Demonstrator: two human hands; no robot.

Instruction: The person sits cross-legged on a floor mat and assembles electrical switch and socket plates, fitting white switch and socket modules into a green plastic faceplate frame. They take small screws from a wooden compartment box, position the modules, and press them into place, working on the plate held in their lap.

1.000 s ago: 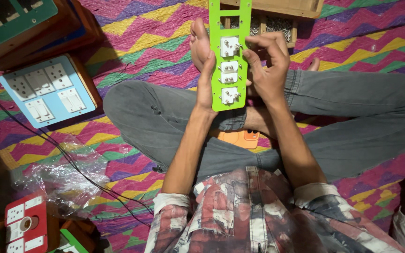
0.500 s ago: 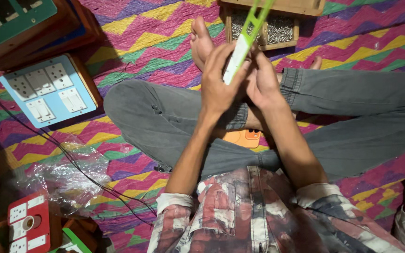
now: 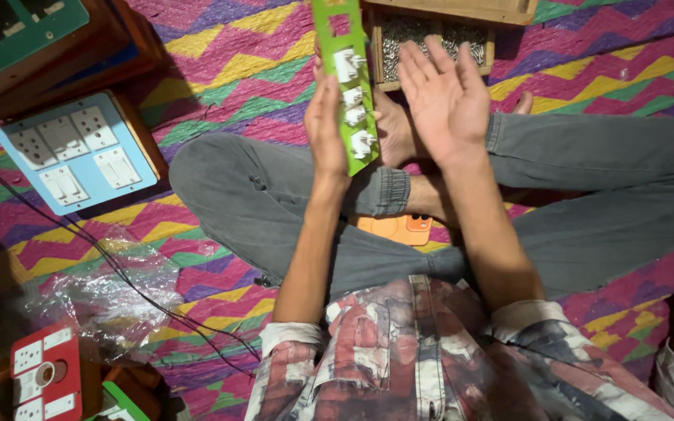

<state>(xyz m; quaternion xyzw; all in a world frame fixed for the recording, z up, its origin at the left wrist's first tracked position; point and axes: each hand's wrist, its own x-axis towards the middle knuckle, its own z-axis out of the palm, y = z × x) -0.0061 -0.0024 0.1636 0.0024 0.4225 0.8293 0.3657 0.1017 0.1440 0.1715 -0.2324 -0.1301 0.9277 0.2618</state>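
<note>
While the left hand (image 3: 328, 129) grips the long green switch plate (image 3: 346, 78) upright above the crossed legs, its white modules face the right hand (image 3: 442, 97), which is spread flat, holding nothing. Beyond: wooden tray of screws (image 3: 431, 35). Underneath: orange phone (image 3: 395, 228). Zigzag mat (image 3: 212, 47) bears a blue switchboard (image 3: 79, 152), left.

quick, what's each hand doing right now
Left hand: closed on the green switch panel, holding it up.
Right hand: open, fingers spread, holding nothing.
</note>
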